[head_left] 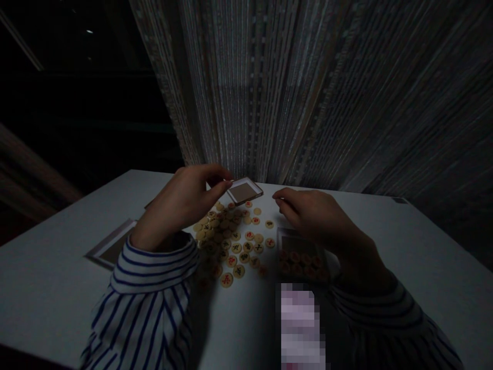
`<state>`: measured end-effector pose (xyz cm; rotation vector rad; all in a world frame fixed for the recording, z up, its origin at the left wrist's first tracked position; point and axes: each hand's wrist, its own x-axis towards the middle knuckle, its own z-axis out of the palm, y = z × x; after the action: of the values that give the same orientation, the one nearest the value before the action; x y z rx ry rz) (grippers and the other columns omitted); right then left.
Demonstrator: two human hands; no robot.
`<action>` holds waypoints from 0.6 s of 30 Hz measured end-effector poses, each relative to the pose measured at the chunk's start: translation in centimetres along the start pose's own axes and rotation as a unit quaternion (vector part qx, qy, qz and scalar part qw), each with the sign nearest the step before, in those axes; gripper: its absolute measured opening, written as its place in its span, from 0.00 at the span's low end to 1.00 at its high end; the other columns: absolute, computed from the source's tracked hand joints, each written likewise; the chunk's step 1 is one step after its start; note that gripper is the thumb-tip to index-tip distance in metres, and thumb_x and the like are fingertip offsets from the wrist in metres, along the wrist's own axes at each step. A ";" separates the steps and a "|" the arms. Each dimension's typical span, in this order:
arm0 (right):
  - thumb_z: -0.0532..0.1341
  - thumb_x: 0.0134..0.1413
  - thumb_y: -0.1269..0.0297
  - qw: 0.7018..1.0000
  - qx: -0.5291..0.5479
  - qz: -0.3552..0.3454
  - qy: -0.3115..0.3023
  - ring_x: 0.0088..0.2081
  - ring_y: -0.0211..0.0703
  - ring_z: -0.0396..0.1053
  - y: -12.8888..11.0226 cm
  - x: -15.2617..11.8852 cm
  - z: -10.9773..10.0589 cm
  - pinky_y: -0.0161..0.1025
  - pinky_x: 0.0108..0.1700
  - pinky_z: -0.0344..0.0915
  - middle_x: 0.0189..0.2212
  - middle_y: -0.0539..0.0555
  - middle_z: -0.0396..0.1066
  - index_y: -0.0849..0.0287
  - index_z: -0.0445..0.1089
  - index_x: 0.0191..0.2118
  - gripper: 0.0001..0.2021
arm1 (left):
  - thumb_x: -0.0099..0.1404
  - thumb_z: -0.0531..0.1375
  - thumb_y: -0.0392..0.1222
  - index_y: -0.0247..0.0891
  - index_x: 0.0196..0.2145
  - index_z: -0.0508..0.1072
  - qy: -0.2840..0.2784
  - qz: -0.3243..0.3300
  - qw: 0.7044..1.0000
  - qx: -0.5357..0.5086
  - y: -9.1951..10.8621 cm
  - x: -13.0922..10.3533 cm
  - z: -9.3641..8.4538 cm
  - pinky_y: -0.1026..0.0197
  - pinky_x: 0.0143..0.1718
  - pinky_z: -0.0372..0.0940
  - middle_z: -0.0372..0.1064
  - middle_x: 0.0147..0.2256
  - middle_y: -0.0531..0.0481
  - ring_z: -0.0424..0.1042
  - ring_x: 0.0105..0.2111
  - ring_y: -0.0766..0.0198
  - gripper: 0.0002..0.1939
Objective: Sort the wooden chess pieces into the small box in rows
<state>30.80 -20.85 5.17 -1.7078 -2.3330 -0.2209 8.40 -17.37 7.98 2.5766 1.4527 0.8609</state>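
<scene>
Over the far left part of a loose pile of Chinese chess pieces, my left hand is closed, thumb and fingers meeting. Its tips overlap the left corner of a shallow clear-edged box; I cannot tell whether they grip it. To the right of the pile, my right hand hovers with thumb and index finger pinched together; anything between them is hidden. Below it stands an open tray with rows of round pieces, partly shadowed. The scattered pieces are round and pale, marked in red or black.
Another shallow tray lies at left, partly behind my left forearm. A white table bears everything. A string curtain hangs behind its far edge. A small dark rectangle lies at the far right corner. The room is dim.
</scene>
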 end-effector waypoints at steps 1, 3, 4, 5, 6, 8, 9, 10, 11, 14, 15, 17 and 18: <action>0.48 0.59 0.63 1.000 -0.003 -0.002 -0.004 0.39 0.46 0.70 0.0 0.0 0.1 0.38 0.38 0.60 0.39 0.54 0.74 0.56 0.66 0.48 0.16 | 0.61 0.52 0.47 0.38 0.38 0.73 0.001 -0.001 1.000 0.004 0.0 -0.1 -0.1 0.65 0.34 0.62 0.73 0.31 0.51 0.71 0.32 0.63 0.15; 0.48 0.58 0.65 1.000 -0.003 -0.009 -0.007 0.40 0.46 0.70 0.0 0.0 0.2 0.38 0.39 0.60 0.40 0.54 0.74 0.56 0.66 0.49 0.16 | 0.61 0.52 0.47 0.39 0.38 0.74 0.002 -0.001 1.000 0.011 0.1 -0.2 -0.3 0.65 0.34 0.63 0.73 0.30 0.51 0.71 0.33 0.62 0.14; 0.48 0.58 0.66 1.000 -0.001 -0.013 -0.008 0.41 0.45 0.69 0.0 0.0 0.3 0.38 0.39 0.60 0.41 0.54 0.73 0.56 0.65 0.49 0.16 | 0.61 0.52 0.47 0.39 0.37 0.74 0.003 -0.002 1.000 0.013 0.0 -0.2 -0.3 0.65 0.35 0.63 0.73 0.30 0.51 0.71 0.33 0.62 0.14; 0.48 0.58 0.66 1.000 0.003 -0.015 -0.008 0.42 0.45 0.69 0.1 0.0 0.3 0.38 0.40 0.60 0.42 0.55 0.73 0.56 0.65 0.50 0.16 | 0.61 0.53 0.47 0.39 0.37 0.74 0.005 -0.004 1.000 0.015 0.0 -0.2 -0.4 0.65 0.35 0.63 0.73 0.29 0.51 0.71 0.34 0.62 0.14; 0.48 0.58 0.67 1.000 0.006 -0.016 -0.008 0.43 0.45 0.68 0.1 0.0 0.3 0.38 0.41 0.60 0.42 0.55 0.72 0.56 0.65 0.50 0.16 | 0.60 0.53 0.47 0.39 0.37 0.74 0.008 -0.006 1.000 0.015 -0.1 -0.2 -0.4 0.65 0.35 0.63 0.73 0.29 0.51 0.72 0.34 0.61 0.14; 0.48 0.57 0.68 1.000 0.013 -0.017 -0.009 0.44 0.45 0.67 0.1 0.0 0.4 0.38 0.42 0.60 0.44 0.54 0.72 0.57 0.66 0.49 0.17 | 0.61 0.53 0.47 0.39 0.37 0.74 0.012 -0.008 1.000 0.012 -0.4 -0.3 -0.4 0.65 0.35 0.63 0.74 0.29 0.51 0.72 0.33 0.61 0.14; 0.48 0.56 0.68 1.000 0.016 -0.019 -0.007 0.44 0.45 0.67 0.1 0.0 0.4 0.38 0.43 0.60 0.44 0.54 0.72 0.57 0.66 0.49 0.17 | 0.61 0.53 0.46 0.39 0.37 0.74 0.014 -0.007 1.000 0.010 -0.5 -0.3 -0.4 0.65 0.35 0.63 0.74 0.29 0.51 0.72 0.33 0.62 0.14; 0.49 0.56 0.69 1.000 0.018 -0.022 -0.006 0.44 0.45 0.67 0.1 0.0 0.4 0.38 0.43 0.60 0.44 0.54 0.71 0.56 0.66 0.49 0.17 | 0.61 0.53 0.46 0.39 0.37 0.74 0.015 -0.007 1.000 0.008 -0.5 -0.2 -0.4 0.64 0.35 0.63 0.74 0.29 0.51 0.72 0.33 0.62 0.14; 0.48 0.56 0.69 1.000 0.019 -0.024 -0.004 0.44 0.45 0.67 0.1 0.0 0.4 0.39 0.42 0.60 0.44 0.54 0.72 0.56 0.66 0.48 0.17 | 0.61 0.53 0.46 0.38 0.37 0.74 0.015 -0.005 1.000 0.007 -0.6 -0.2 -0.4 0.64 0.35 0.64 0.74 0.29 0.51 0.71 0.33 0.62 0.14; 0.48 0.57 0.67 1.000 0.012 -0.023 -0.007 0.42 0.46 0.69 -0.1 0.1 0.4 0.39 0.41 0.60 0.42 0.54 0.73 0.56 0.66 0.48 0.16 | 0.61 0.52 0.45 0.38 0.37 0.74 0.014 0.001 1.000 0.005 -0.6 -0.2 -0.5 0.64 0.36 0.63 0.74 0.30 0.51 0.71 0.33 0.62 0.14; 0.48 0.57 0.66 1.000 0.008 -0.022 -0.010 0.42 0.46 0.69 -0.2 0.1 0.4 0.39 0.40 0.60 0.41 0.54 0.73 0.56 0.67 0.47 0.16 | 0.61 0.52 0.45 0.38 0.37 0.74 0.011 0.004 1.000 0.006 -0.5 -0.2 -0.5 0.64 0.36 0.63 0.74 0.30 0.51 0.71 0.34 0.63 0.13; 0.47 0.58 0.64 1.000 -0.001 -0.021 -0.020 0.40 0.46 0.69 -0.3 0.2 0.5 0.38 0.38 0.59 0.40 0.55 0.73 0.56 0.67 0.47 0.16 | 0.61 0.52 0.44 0.38 0.37 0.74 0.005 0.003 1.000 0.007 -0.3 -0.2 -0.6 0.65 0.37 0.63 0.73 0.30 0.51 0.71 0.34 0.63 0.13; 0.47 0.59 0.63 0.999 -0.005 -0.022 -0.024 0.40 0.46 0.70 -0.3 0.3 0.5 0.38 0.37 0.59 0.39 0.55 0.74 0.56 0.67 0.46 0.16 | 0.61 0.52 0.44 0.38 0.37 0.74 0.000 0.001 1.000 0.009 -0.3 -0.2 -0.7 0.65 0.36 0.63 0.73 0.30 0.51 0.71 0.34 0.63 0.13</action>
<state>30.34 -20.58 4.76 -1.6870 -2.4091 -0.2015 7.77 -17.55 8.36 2.5901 1.4649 0.8526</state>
